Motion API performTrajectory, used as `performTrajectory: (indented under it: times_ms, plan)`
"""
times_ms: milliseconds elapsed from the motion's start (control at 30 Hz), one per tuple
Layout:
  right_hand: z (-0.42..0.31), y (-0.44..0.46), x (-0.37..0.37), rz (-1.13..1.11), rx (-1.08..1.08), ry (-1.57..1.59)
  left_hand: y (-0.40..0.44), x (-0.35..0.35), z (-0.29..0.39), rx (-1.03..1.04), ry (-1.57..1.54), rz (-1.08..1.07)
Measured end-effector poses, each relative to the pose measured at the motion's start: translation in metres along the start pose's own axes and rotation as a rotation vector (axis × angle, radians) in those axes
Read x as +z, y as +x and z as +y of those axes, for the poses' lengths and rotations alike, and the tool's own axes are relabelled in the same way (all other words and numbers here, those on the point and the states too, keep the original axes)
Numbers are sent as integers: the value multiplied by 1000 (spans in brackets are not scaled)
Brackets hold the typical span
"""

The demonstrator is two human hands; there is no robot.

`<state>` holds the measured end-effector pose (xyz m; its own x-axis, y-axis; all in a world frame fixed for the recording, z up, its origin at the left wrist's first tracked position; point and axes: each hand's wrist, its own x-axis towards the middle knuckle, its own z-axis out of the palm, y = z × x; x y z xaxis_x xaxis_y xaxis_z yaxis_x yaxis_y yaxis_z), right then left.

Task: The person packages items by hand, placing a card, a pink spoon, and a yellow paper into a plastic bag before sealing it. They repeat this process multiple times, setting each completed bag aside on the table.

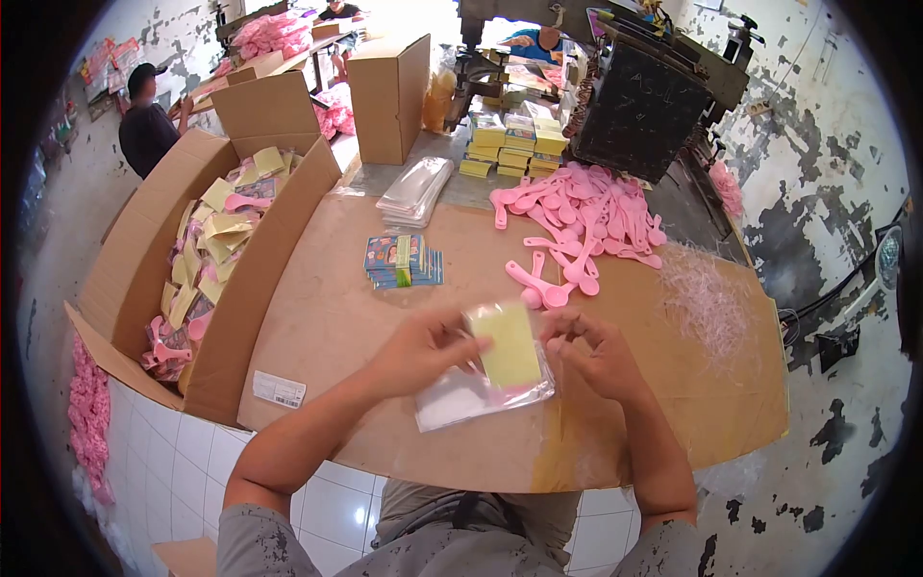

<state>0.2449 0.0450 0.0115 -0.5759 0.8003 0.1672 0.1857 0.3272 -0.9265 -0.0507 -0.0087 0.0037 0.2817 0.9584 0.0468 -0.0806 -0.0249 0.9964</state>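
My left hand (pixel 433 354), slightly blurred, is closed on a pale yellow card (pixel 510 348) that sits at least partly in a clear plastic bag (pixel 535 383). The fingers of my right hand (pixel 598 354) are curled together at the bag's right edge; whatever they pinch is too blurred to make out. Under the card, more clear plastic bags (pixel 450 404) lie flat on the cardboard-covered table. Beyond my hands is a banded stack of blue printed cards (pixel 399 262). A heap of pink plastic scoops (pixel 586 216) spreads toward the back right.
To the left, a big open carton (pixel 216 370) holds bagged cards and scoops. Farther back are clear bags (pixel 416 190), yellow card stacks (pixel 514 139), an upright box (pixel 386 101) and a dark machine (pixel 639 111). Plastic shreds (pixel 711 298) lie at right. Other people are in the background.
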Motion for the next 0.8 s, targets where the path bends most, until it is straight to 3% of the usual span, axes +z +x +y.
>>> performTrajectory:
  times_ms: [33,100,167,267,300,367,433,500,600,800]
  plan:
    - [-1,2,-5,60,-17,-118,0,-9,9,25,-16,81]
    - [0,5,-16,149,-23,-290,-7,-36,22,295,-74,473]
    - [5,4,-25,211,7,-389,-6,-50,46,657,-384,781]
    - [1,5,-34,199,18,-523,-9,-63,49,761,-630,584]
    - [2,4,-36,178,17,-544,-3,-64,39,676,-677,565]
    - [4,2,-39,129,15,-586,10,-60,4,484,-252,530]
    - [5,1,-36,100,29,-615,11,-27,-1,132,4,417]
    - [6,-2,-35,71,34,-647,9,-7,-12,330,702,195]
    - [16,-2,-36,29,50,-659,4,15,-22,376,964,96]
    - [15,1,-36,36,68,-586,5,17,-32,376,939,24]
